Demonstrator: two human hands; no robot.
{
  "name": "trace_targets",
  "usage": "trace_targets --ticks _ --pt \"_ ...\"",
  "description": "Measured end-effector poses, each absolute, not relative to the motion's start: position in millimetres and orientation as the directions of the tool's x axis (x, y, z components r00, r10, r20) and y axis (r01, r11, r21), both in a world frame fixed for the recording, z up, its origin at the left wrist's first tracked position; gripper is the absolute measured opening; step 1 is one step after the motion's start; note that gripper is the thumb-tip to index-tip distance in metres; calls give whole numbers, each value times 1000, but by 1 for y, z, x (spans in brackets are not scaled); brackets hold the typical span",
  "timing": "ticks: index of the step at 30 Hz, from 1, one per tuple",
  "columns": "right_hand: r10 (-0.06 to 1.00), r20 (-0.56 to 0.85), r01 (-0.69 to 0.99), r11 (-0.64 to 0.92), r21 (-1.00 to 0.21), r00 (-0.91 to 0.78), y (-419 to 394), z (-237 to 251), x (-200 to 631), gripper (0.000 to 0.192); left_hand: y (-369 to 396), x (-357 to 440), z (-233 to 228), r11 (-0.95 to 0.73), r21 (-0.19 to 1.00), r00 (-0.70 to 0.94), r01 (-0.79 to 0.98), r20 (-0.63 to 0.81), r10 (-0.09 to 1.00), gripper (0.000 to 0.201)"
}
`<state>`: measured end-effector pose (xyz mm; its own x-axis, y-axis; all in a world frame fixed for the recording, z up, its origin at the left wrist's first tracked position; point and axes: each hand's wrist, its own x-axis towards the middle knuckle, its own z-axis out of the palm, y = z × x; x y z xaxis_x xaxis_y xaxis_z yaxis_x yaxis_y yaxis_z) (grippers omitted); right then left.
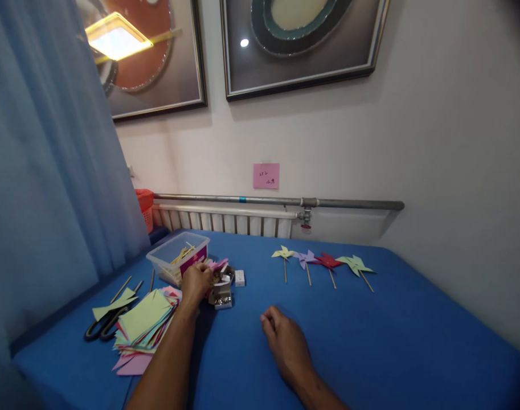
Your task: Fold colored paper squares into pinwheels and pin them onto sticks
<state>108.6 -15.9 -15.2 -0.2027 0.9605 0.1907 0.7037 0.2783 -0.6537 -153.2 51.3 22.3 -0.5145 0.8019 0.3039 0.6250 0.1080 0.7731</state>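
Observation:
My left hand [195,283] reaches forward to a small open box of metal pins [222,296], with its fingers curled at a pink paper piece [218,264] beside the box. What the fingers pinch is too small to tell. My right hand [285,340] rests on the blue tablecloth [392,330], fingers loosely curled and holding nothing. A row of finished paper pinwheels on sticks lies farther back: yellow [283,253], purple [305,258], red [328,262] and green [356,264].
A clear plastic tub [178,257] of wooden sticks stands by my left hand. A stack of coloured paper squares [144,324] and black scissors [103,326] lie at the left. A small white box [240,278], a radiator [225,219] and a curtain [41,171] are nearby.

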Motion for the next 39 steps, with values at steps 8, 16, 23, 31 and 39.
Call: trace_targets --ticks 8,16,23,31,39 --pt "961 190 683 276 -676 -201 -16 -13 109 25 46 -154 32 61 803 -634 592 418 651 19" --pt "957 231 565 290 -772 -176 -17 -16 111 27 43 -140 51 -342 934 -655 -105 194 730 21" --pt "986 152 62 156 -986 -65 -4 -14 118 55 26 -96 54 -133 729 -113 -671 78 991 23" --pt "960 143 -443 23 -896 -240 -27 8 109 56 11 -42 48 34 733 81 -679 28 996 21" --pt "996 76 -559 37 -828 -46 -17 8 114 39 9 -28 43 103 771 131 -629 -26 991 27"
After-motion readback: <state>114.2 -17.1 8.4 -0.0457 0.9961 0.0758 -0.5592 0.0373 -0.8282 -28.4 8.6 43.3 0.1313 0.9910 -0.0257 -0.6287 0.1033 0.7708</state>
